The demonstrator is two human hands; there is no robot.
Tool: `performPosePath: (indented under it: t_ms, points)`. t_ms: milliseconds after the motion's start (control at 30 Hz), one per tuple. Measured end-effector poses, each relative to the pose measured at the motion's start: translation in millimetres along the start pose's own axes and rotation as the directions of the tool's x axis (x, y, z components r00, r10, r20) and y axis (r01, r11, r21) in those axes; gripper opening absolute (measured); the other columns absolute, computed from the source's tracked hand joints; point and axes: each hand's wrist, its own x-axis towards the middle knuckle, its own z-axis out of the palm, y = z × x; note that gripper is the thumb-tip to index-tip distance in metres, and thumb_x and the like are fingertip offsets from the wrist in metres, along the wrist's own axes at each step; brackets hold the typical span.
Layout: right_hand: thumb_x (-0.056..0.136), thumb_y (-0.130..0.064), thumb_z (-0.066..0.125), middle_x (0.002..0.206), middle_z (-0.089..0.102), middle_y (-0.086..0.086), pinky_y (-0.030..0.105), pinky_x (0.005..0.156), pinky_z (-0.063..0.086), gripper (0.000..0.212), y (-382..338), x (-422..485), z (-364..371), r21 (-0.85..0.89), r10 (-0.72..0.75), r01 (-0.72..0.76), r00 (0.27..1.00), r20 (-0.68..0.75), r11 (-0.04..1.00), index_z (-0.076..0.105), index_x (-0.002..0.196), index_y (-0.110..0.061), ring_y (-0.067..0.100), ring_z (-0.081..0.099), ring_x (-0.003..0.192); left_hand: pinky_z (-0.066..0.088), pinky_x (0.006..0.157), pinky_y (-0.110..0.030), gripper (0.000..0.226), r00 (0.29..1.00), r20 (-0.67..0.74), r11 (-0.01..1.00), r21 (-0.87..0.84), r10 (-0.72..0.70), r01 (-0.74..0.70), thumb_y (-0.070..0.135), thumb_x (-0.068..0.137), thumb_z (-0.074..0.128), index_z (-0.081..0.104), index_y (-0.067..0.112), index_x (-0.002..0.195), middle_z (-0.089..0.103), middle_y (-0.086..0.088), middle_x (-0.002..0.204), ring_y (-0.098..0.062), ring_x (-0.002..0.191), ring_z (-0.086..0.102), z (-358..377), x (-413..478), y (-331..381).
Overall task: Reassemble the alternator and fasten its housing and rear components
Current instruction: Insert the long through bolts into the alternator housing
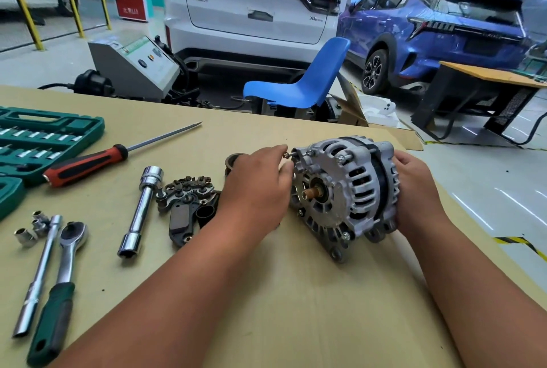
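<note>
Alternator (343,193) stands on its edge right of the frame's centre, on the tan cardboard-covered bench (296,293). Its cast silver housing is ribbed, with curved vent slots, and its rear face is turned toward the left. A short coppery shaft stub (313,192) pokes out of a dark round hub in that face, and bolt heads show around the rim.

The right hand (414,187) wraps the housing's right side, its fingers curled over the top edge. The left hand (257,187) is against the rear face, with thumb and forefinger pinching a small bolt (286,155) at the housing's upper left corner. Whether the bolt has entered its hole cannot be told.

Just left of that hand lie a dark, horseshoe-shaped rectifier plate (186,190) with finned lobes, a flat black plastic cover (180,222) and a brownish ring (232,160), partly hidden behind the hand.

Further left are a chrome tubular socket wrench (140,210) and a red-and-black-handled screwdriver (88,165) with a long thin shank. In the lower left lie a green-gripped ratchet (63,273), a polished extension bar (38,276) and a few loose sockets (32,228). A green moulded tool case (38,136) lies open at the left edge.

Beyond the bench stand a blue plastic chair (302,77), a white car (251,3) and a blue car (438,27).
</note>
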Motion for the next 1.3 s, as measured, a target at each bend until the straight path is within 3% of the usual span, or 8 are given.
performPosePath:
  t_ms: [67, 167, 300, 433, 567, 700, 800, 1300]
  points:
    - [0.105, -0.029, 0.054, 0.078, 0.07, 0.011, 0.038, 0.064, 0.049, 0.033, -16, -3, -3, -0.042, -0.059, 0.055, 0.995, -0.082, 0.998, 0.071, 0.089, -0.006, 0.024, 0.063, 0.068, 0.04, 0.108, -0.031, 0.063, 0.992, 0.124, 0.987, -0.16, -0.004, 0.024, 0.036, 0.106, 0.049, 0.033, 0.029, 0.167, 0.048, 0.004, 0.164, -0.019, 0.144, 0.047, -1, -4, 1]
    - [0.097, -0.057, 0.051, 0.099, 0.076, -0.008, 0.038, 0.077, 0.055, 0.032, -51, -19, -1, -0.008, -0.091, 0.09, 0.99, -0.11, 0.996, 0.071, 0.11, -0.034, 0.016, 0.073, 0.095, 0.046, 0.098, -0.026, 0.087, 0.971, 0.24, 0.923, -0.37, -0.016, 0.106, 0.034, 0.086, 0.047, 0.018, 0.041, 0.169, 0.041, 0.015, 0.166, 0.007, 0.122, 0.058, 0, -8, 2]
    - [0.067, -0.083, 0.064, 0.148, 0.042, -0.013, 0.047, 0.109, 0.045, 0.076, -57, -57, 28, -0.5, -0.164, 0.207, 0.978, 0.131, 0.841, 0.039, 0.136, -0.064, 0.013, 0.048, 0.136, 0.062, 0.078, -0.035, 0.095, 0.97, 0.239, 0.838, -0.52, -0.045, 0.168, 0.026, 0.078, 0.05, 0.021, 0.049, 0.166, 0.053, 0.018, 0.151, 0.005, 0.105, 0.067, 0, -9, 2]
    - [0.071, -0.063, 0.08, 0.148, 0.027, -0.018, 0.04, 0.115, 0.042, 0.087, -48, -56, 23, -0.549, -0.262, 0.348, 0.937, 0.231, 0.76, 0.035, 0.145, -0.061, 0.019, 0.037, 0.144, 0.062, 0.084, -0.034, 0.094, 0.985, 0.17, 0.823, -0.554, -0.039, 0.128, 0.024, 0.076, 0.051, 0.03, 0.049, 0.164, 0.055, 0.021, 0.134, 0.002, 0.108, 0.064, 0, -8, 4]
    - [0.073, -0.042, 0.09, 0.141, 0.039, -0.015, 0.004, 0.096, 0.044, 0.088, -42, -39, -10, -0.358, -0.328, 0.501, 0.833, 0.445, 0.788, 0.044, 0.147, -0.058, -0.007, 0.049, 0.129, 0.053, 0.069, -0.016, 0.089, 0.984, 0.171, 0.857, -0.514, 0.049, 0.047, 0.028, 0.081, 0.057, 0.03, 0.052, 0.161, 0.052, 0.029, 0.119, 0.003, 0.09, 0.06, -8, -15, -3]
    - [0.074, -0.033, 0.088, 0.146, 0.043, -0.004, 0.023, 0.103, 0.052, 0.08, -39, -28, -26, -0.171, -0.392, 0.574, 0.719, 0.574, 0.801, 0.053, 0.145, -0.037, 0.01, 0.049, 0.138, 0.032, 0.118, -0.025, 0.098, 0.939, 0.262, 0.926, -0.358, 0.223, -0.12, 0.054, 0.084, 0.071, 0.009, 0.066, 0.158, 0.03, 0.033, 0.155, 0.008, 0.147, 0.032, -19, -19, -10]
    - [0.075, -0.042, 0.086, 0.148, 0.043, 0.001, 0.032, 0.103, 0.054, 0.08, -37, -26, -30, -0.066, -0.412, 0.576, 0.655, 0.634, 0.814, 0.055, 0.147, -0.029, 0.02, 0.049, 0.141, 0.026, 0.13, -0.042, 0.112, 0.911, 0.34, 0.891, -0.449, 0.235, -0.062, 0.07, 0.072, 0.079, 0.006, 0.071, 0.157, 0.016, 0.033, 0.17, 0.007, 0.158, 0.018, -25, -17, -8]
    - [0.073, -0.05, 0.088, 0.161, 0.04, -0.008, 0.043, 0.105, 0.054, 0.084, -21, -15, -40, 0.068, -0.405, 0.485, 0.635, 0.658, 0.872, 0.056, 0.149, -0.033, 0.017, 0.046, 0.147, 0.053, 0.114, -0.035, 0.114, 0.905, 0.368, 0.803, -0.593, 0.211, 0.054, 0.049, 0.06, 0.095, 0.034, 0.067, 0.154, 0.052, 0.026, 0.15, -0.001, 0.137, 0.057, -17, -19, -3]
